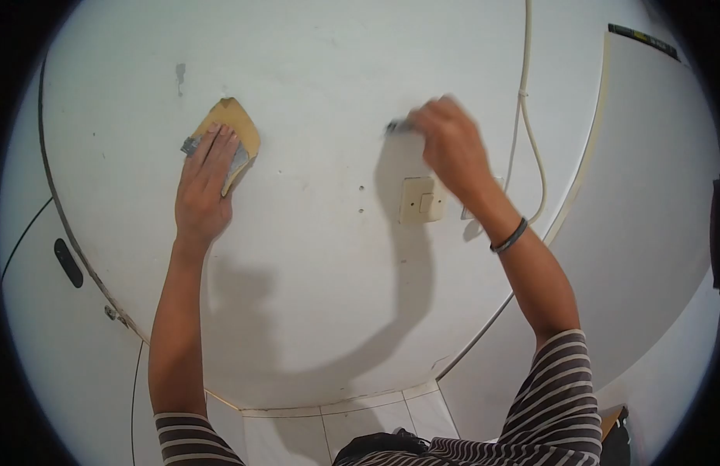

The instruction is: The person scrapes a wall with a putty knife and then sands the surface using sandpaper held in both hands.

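My left hand (204,190) holds a yellow-brown sheet (243,128), like card or sandpaper, at the wall. My fingers lie over its front, and my thumb is mostly hidden. Grey material, like putty, shows at the sheet's left edge and beside my fingers. Over on the right, my right hand (449,144) is closed and slightly blurred, gripping a small dark tool (399,126) whose tip points left at the white wall (313,256). The tool's exact kind is hard to make out. A dark band circles my right wrist.
Below my right hand is a cream wall switch (416,202), with another fitting partly hidden behind my wrist. A looped cable (525,93) hangs to the right. A grey patch (180,75) marks the upper-left wall. A door with a dark handle plate (68,262) stands left.
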The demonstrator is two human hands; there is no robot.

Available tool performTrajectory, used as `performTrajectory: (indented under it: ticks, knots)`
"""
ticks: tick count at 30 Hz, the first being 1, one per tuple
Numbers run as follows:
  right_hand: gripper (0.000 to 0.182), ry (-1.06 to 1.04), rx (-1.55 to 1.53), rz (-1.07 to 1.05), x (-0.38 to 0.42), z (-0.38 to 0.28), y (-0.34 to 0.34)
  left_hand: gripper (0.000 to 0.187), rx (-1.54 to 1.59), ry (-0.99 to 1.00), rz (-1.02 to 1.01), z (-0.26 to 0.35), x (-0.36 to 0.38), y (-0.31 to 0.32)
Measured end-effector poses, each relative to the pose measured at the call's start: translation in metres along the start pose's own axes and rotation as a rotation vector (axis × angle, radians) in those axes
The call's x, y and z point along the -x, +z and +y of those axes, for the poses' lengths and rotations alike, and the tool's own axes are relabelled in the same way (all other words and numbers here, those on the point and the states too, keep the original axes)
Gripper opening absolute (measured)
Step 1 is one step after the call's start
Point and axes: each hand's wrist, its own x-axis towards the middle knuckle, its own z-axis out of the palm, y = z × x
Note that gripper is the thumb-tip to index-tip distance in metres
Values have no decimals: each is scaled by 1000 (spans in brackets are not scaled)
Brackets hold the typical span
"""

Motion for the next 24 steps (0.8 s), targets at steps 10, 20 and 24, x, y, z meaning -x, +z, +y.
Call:
performTrajectory:
  ticks: [10,20,24]
  knots:
    - [31,12,-71,8,-1,-6,2,66,-12,-12,79,5,-1,0]
    - [33,-13,-78,6,4,-10,4,66,-29,-6,57,1,2,2]
    - [35,-218,-136,-164,43,-48,19,65,0,-19,55,3,3,1]
